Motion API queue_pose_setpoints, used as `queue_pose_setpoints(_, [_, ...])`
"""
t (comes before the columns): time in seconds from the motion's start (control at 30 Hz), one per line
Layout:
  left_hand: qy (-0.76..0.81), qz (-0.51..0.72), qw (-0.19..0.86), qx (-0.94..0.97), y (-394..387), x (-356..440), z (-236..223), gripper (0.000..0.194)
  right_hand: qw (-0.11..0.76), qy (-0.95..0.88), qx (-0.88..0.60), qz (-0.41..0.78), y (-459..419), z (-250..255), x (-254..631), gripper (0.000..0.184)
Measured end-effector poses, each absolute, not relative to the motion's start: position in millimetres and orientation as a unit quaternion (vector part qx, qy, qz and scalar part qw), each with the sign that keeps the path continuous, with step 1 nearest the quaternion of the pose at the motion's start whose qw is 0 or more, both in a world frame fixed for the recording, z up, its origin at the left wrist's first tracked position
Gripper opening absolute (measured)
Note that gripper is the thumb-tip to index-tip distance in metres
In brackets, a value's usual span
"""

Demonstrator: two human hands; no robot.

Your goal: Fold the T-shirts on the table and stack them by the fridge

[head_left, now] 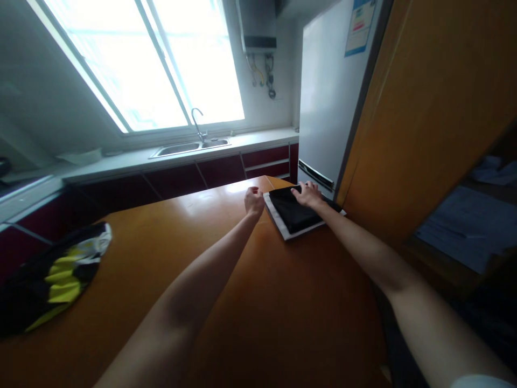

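A folded black cloth item point(293, 207), perhaps a garment, lies flat on a white sheet or board point(278, 220) at the far right part of the wooden table. My right hand point(309, 195) rests on top of the black cloth, its fingers spread and lying flat. Just past the left edge of the white sheet, my left hand point(254, 201) is held with its fingers curled closed, and nothing shows in them. Whether it touches the sheet's corner I cannot tell.
A black, yellow and white cloth pile point(67, 275) lies on the left of the wooden table point(177, 231). A fridge point(329, 91) and a wooden panel point(412, 108) stand close on the right. Behind are a counter with a sink point(177, 149) and a window.
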State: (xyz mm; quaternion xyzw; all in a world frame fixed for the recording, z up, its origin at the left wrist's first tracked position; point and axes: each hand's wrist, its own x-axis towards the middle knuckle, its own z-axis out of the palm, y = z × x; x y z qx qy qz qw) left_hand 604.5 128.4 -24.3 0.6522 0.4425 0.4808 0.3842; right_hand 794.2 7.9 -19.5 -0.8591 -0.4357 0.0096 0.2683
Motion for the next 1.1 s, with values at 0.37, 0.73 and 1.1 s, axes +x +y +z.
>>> queue_pose_setpoints(0.37, [0.391,0.517,0.459,0.608,62,482,-32,0.037,0.162,-0.545,-0.812,0.132,27,-12,727,0.079])
queue_pose_setpoints(0.73, [0.529,0.549,0.353,0.543,47,175,-37,0.03,0.281,-0.402,-0.871,-0.004,-75,-39,791,0.066])
queue_pose_setpoints(1.1, [0.488,0.437,0.336,0.677,15,185,-40,0.023,0.406,-0.548,-0.729,-0.061,-55,-20,604,0.064])
